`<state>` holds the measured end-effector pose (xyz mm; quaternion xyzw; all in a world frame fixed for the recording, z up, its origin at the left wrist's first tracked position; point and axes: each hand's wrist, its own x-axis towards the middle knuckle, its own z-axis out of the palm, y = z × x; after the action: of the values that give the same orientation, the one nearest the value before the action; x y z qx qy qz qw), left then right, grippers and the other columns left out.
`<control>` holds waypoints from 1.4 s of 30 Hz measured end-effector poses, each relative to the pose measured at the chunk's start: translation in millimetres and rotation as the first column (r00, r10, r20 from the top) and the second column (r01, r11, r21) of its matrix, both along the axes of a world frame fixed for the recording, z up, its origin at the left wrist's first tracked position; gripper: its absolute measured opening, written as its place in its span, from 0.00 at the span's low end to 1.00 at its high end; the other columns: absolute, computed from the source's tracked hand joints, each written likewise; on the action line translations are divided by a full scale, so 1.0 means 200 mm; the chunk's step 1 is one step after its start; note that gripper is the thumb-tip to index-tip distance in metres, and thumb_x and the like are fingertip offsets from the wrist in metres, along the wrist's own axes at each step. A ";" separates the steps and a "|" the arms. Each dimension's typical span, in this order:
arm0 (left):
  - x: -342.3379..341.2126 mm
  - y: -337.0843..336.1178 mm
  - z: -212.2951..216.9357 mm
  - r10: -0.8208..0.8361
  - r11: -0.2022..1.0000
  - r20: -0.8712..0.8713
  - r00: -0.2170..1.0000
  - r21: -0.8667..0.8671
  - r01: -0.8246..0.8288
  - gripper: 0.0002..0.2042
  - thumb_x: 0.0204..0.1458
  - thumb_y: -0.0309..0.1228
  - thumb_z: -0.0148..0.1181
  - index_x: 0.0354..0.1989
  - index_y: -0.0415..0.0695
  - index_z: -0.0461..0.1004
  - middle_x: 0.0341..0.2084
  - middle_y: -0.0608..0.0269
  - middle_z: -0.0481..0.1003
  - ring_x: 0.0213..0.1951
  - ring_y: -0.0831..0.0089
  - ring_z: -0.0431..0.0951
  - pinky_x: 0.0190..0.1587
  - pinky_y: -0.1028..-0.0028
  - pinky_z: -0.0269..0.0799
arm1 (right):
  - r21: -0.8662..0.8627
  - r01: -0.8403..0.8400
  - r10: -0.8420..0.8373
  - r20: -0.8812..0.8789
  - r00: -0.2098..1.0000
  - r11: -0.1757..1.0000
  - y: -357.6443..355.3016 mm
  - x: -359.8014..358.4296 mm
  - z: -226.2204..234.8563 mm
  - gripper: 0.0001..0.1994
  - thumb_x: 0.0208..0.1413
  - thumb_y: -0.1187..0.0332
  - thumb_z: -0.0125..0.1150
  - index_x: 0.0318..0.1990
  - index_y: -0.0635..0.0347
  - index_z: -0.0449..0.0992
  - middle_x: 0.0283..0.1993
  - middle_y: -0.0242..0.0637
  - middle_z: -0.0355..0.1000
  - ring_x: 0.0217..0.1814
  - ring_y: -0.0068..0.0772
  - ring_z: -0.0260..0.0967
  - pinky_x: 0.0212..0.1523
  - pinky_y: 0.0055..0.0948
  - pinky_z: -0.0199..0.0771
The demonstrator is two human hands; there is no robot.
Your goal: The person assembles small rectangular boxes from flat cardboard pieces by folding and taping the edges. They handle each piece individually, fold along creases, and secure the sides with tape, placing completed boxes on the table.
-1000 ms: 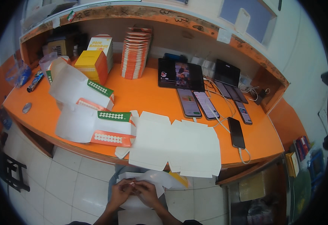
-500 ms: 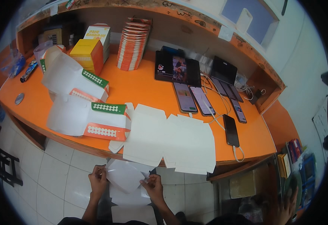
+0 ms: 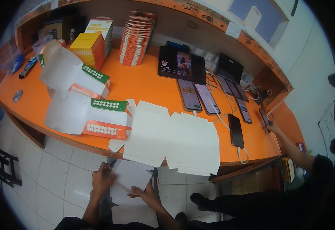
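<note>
now gripping the white cardboard blank (image 3: 131,180) lower and wider than half a second ago, left hand (image 3: 101,181) pinching its edge, right hand (image 3: 146,193) pressing flat, below the counter (image 3: 144,86).

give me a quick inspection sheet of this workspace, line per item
surface: orange counter under a shelf, mostly covered
job's things: white flat carton blank held below the counter edge; more white blanks lying on the counter
clutter: stack of folded orange-and-white cartons, yellow box, row of phones, tablet
grippers: left hand grips the blank's left edge, right hand lies on its lower part
cables: white charging cables run among the phones
surroundings: white tiled floor; another person's arm reaches to the counter's right end
</note>
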<state>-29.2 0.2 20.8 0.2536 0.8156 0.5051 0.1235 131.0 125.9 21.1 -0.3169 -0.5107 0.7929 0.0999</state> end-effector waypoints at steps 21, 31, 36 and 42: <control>0.26 0.16 -0.01 -0.583 0.800 -0.148 0.799 0.065 0.596 0.11 0.44 0.27 0.63 0.35 0.39 0.70 0.28 0.54 0.72 0.29 0.54 0.75 0.31 0.64 0.71 | -0.153 0.055 -0.048 0.047 0.998 0.987 0.20 0.15 -0.09 0.04 0.55 0.76 0.59 0.36 0.67 0.73 0.38 0.43 0.74 0.41 0.34 0.75 0.49 0.33 0.78; 0.29 0.25 -0.06 -0.350 0.927 0.076 0.934 -0.112 0.357 0.10 0.48 0.30 0.59 0.32 0.35 0.71 0.26 0.48 0.76 0.29 0.56 0.77 0.32 0.64 0.72 | -0.115 0.155 -0.162 -0.058 0.985 0.981 0.16 0.14 -0.19 0.06 0.53 0.75 0.62 0.33 0.71 0.74 0.35 0.42 0.74 0.38 0.32 0.76 0.49 0.30 0.77; 0.23 0.25 -0.13 -0.439 0.895 0.340 0.832 0.085 0.437 0.11 0.49 0.29 0.60 0.38 0.35 0.73 0.28 0.51 0.77 0.32 0.67 0.79 0.36 0.70 0.72 | -0.048 0.163 -0.163 0.011 0.987 0.985 0.16 0.13 -0.22 0.02 0.53 0.79 0.60 0.31 0.70 0.74 0.35 0.45 0.75 0.40 0.35 0.75 0.51 0.34 0.78; 0.22 0.21 -0.14 -0.520 0.854 0.375 0.768 0.209 0.476 0.10 0.47 0.23 0.62 0.39 0.36 0.74 0.33 0.58 0.78 0.36 0.73 0.78 0.40 0.74 0.72 | 0.033 0.149 -0.150 0.033 0.988 0.988 0.15 0.14 -0.22 0.04 0.51 0.76 0.63 0.31 0.70 0.75 0.33 0.42 0.76 0.38 0.32 0.76 0.47 0.28 0.77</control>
<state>13.9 42.8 -7.9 0.3527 0.6461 0.5374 0.4115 158.1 156.8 -23.5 -0.3668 -0.4990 0.7697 0.1549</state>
